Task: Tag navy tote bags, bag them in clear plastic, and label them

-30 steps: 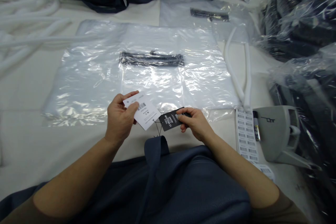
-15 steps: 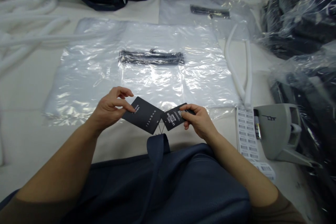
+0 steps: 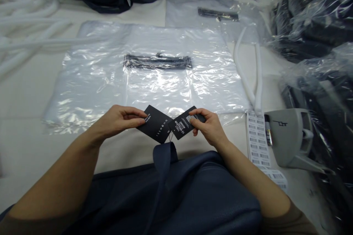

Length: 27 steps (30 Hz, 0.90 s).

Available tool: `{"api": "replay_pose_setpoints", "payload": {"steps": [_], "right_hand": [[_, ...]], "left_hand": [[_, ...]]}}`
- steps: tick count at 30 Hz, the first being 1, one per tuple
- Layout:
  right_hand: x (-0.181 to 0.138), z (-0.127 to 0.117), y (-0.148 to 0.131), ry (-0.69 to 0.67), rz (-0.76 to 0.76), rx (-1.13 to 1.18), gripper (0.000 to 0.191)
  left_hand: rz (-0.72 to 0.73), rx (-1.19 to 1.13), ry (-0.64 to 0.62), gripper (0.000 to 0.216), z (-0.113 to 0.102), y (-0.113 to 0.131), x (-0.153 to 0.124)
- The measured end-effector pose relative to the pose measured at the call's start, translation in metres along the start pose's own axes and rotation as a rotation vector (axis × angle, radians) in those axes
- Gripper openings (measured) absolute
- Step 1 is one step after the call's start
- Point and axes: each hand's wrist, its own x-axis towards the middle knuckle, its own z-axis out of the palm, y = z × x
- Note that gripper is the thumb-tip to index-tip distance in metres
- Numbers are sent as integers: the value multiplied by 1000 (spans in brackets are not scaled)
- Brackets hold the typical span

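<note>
The larger hang tag [image 3: 154, 124] has been flipped from its white barcode side to its dark face

The left hand [image 3: 117, 122] now pinches that tag by its upper left edge between thumb and fingers, its fingers closer together than half a second ago, while the right hand [image 3: 208, 127] has kept its pinch on the smaller dark tag [image 3: 180, 125]; the hands themselves are apart, with the tags meeting between them just beyond the strap [image 3: 162, 158] of the navy bag [image 3: 198, 194], to which a thin cord [image 3: 170, 137] seems to tie them. The bag lies nearest the person, and flat clear plastic [image 3: 93, 84] spreads beyond the tags on the white table [image 3: 24, 147]. For the work in hand, the flip appears to leave both dark printed faces readable side by side
</note>
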Motion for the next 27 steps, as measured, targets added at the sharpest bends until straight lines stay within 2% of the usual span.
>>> {"api": "replay_pose_setpoints", "payload": {"steps": [3, 5, 9, 13, 17, 20, 23, 27], "right_hand": [[-3, 3, -6, 27, -29, -73, 20], [-5, 5, -10, 29, -82, -100, 22], [-7, 5, -12, -8, -174, -36, 39], [-2, 0, -7, -30, -136, 52, 43], [4, -3, 1, -17, -63, 126, 52], [7, 0, 1, -33, -38, 134, 53], [17, 8, -8, -85, -40, 84, 53], [42, 21, -25, -237, -143, -35, 50]], "left_hand": [[-69, -8, 41, 36, 7, 4, 2], [-52, -58, 64, 36, 8, 5, 3], [-14, -173, 86, 46, 5, 4, 4], [0, -273, 104, 58, 4, -1, 6], [131, -413, 168, 38, 8, -7, 9], [208, -451, 162, 30, 13, -8, 14], [269, -333, 96, 24, 21, 6, 22], [400, 118, 9, 25, 36, 42, 40]]}}
